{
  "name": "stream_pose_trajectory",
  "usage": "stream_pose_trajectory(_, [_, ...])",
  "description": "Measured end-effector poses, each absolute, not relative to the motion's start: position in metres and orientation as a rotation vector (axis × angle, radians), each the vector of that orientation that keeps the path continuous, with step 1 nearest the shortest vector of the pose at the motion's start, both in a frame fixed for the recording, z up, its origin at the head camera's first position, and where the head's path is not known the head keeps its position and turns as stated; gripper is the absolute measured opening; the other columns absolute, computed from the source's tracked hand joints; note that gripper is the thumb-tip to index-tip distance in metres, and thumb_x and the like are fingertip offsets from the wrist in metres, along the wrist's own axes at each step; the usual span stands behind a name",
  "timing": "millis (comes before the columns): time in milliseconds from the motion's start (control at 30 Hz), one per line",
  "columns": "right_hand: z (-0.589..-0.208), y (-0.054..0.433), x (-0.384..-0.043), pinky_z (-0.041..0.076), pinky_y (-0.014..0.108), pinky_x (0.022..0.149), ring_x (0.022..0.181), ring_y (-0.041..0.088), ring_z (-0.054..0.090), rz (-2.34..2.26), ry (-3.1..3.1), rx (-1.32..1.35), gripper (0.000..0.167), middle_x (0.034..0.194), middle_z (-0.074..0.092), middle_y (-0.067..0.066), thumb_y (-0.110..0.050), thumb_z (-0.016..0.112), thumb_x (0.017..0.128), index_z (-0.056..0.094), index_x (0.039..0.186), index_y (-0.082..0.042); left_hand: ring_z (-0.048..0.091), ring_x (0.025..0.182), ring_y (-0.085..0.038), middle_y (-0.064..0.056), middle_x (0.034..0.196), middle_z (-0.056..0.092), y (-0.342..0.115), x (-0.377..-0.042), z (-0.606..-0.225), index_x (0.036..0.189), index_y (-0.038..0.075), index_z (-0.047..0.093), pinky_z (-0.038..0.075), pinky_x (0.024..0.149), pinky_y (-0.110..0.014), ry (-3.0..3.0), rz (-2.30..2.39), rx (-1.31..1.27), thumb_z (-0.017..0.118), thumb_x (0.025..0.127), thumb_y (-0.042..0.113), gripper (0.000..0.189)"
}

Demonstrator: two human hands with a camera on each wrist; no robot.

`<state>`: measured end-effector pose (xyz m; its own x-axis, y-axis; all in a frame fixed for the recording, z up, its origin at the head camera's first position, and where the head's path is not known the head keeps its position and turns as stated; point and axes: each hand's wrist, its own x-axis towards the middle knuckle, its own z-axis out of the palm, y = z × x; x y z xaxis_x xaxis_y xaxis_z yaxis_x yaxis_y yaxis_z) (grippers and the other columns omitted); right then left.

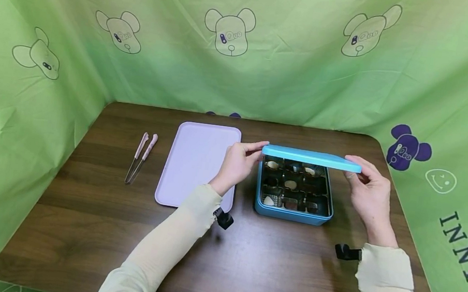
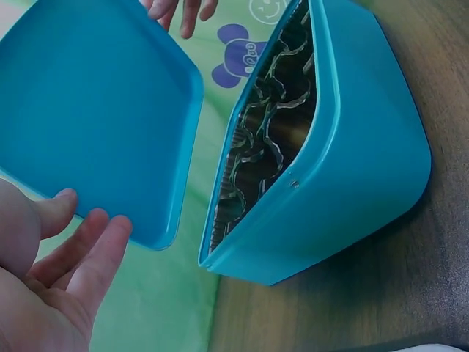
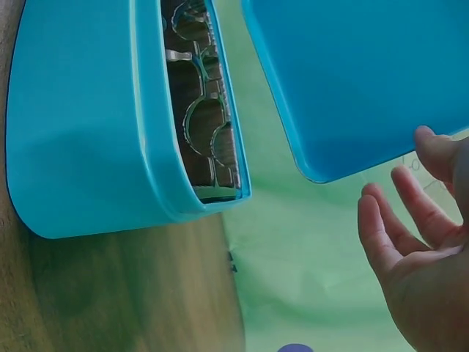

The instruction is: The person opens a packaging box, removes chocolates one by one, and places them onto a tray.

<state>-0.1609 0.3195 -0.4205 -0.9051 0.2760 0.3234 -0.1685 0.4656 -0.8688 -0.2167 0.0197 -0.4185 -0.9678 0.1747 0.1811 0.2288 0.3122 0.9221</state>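
A blue lid [image 1: 311, 157] is held up, apart from the matching blue box [image 1: 293, 215] beneath it. My left hand [image 1: 238, 163] grips its left edge between thumb and fingers. At the opposite edge, the thumb and fingers of my right hand [image 1: 368, 196] pinch it. In the left wrist view, the lid [image 2: 102, 110] shows its underside beyond the left hand [image 2: 69, 282]. Inside the box sits a clear divided insert [image 2: 275, 110]; a few of its compartments hold small pale pieces [image 1: 290, 184]. The right wrist view shows the lid's [image 3: 366, 88] corner clear of the box's [image 3: 80, 132] rim.
Left of the box lies a lilac tray [image 1: 197, 161], partly behind my left hand and forearm. Farther left are tongs [image 1: 141, 159] with pink handles. All stand on a dark wooden table [image 1: 75, 224], with a green printed curtain [image 1: 285, 84] around its back and sides.
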Motion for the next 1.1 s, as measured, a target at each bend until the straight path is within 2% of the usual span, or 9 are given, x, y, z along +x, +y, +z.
stream_pose_trajectory(167, [-0.4178,0.3173,-0.1598,0.045,0.008,0.073,0.094,-0.006,0.062,1.415,-2.306,-0.113,0.032,0.123,0.070,-0.013,-0.013,0.070,0.096,0.070,0.128,-0.008,0.075,0.085,-0.017,-0.010,0.104,0.077,0.0197,-0.2163,-0.4183,0.124,0.015,0.074,0.056,0.068,-0.020,-2.491,-1.748,-0.405,0.066,0.098,0.007,0.028])
stream_pose_trajectory(333, [-0.4155,0.3151,-0.1576,0.044,0.010,0.066,0.082,-0.001,0.059,1.383,-2.335,-0.167,0.029,0.096,0.070,-0.023,-0.019,0.071,0.096,0.074,0.123,-0.008,0.075,0.084,-0.026,-0.010,0.102,0.077,0.0195,-0.2162,-0.4181,0.124,0.011,0.073,0.056,0.068,-0.020,-2.491,-1.757,-0.390,0.068,0.097,0.012,0.027])
stream_pose_trajectory(467, [-0.4142,0.3137,-0.1564,0.043,0.012,0.063,0.076,0.002,0.055,1.356,-2.345,-0.197,0.027,0.084,0.065,-0.028,-0.020,0.071,0.096,0.074,0.118,-0.004,0.074,0.077,-0.023,-0.009,0.092,0.077,0.0190,-0.2168,-0.4181,0.123,0.011,0.074,0.053,0.066,-0.019,-2.498,-1.696,-0.400,0.070,0.097,0.015,0.027])
stream_pose_trajectory(567, [-0.4136,0.3132,-0.1564,0.043,0.012,0.063,0.076,0.002,0.055,1.364,-2.330,-0.185,0.027,0.085,0.066,-0.028,-0.019,0.071,0.096,0.074,0.118,-0.003,0.069,0.075,-0.018,-0.006,0.090,0.074,0.0186,-0.2179,-0.4185,0.121,0.012,0.075,0.049,0.066,-0.019,-2.500,-1.607,-0.414,0.071,0.096,0.017,0.026])
stream_pose_trajectory(667, [-0.4128,0.3126,-0.1561,0.044,0.011,0.065,0.078,0.001,0.057,1.368,-2.314,-0.171,0.028,0.087,0.066,-0.028,-0.018,0.071,0.096,0.074,0.121,-0.004,0.066,0.080,-0.014,-0.006,0.094,0.072,0.0183,-0.2187,-0.4187,0.120,0.013,0.075,0.048,0.069,-0.021,-2.497,-1.537,-0.419,0.072,0.095,0.018,0.026])
stream_pose_trajectory(1000, [-0.4123,0.3132,-0.1557,0.043,0.013,0.065,0.080,0.000,0.059,1.340,-2.318,-0.163,0.034,0.089,0.065,-0.033,-0.021,0.071,0.096,0.071,0.126,-0.006,0.065,0.087,-0.017,-0.007,0.110,0.072,0.0195,-0.2184,-0.4186,0.120,0.008,0.075,0.051,0.076,-0.022,-2.464,-1.584,-0.400,0.072,0.095,0.016,0.026])
stream_pose_trajectory(1100, [-0.4125,0.3135,-0.1558,0.044,0.012,0.067,0.082,-0.001,0.060,1.342,-2.321,-0.168,0.034,0.090,0.064,-0.033,-0.022,0.071,0.097,0.071,0.126,-0.005,0.068,0.095,-0.017,-0.007,0.114,0.072,0.0194,-0.2183,-0.4189,0.121,0.008,0.074,0.052,0.079,-0.022,-2.462,-1.599,-0.412,0.071,0.096,0.017,0.027])
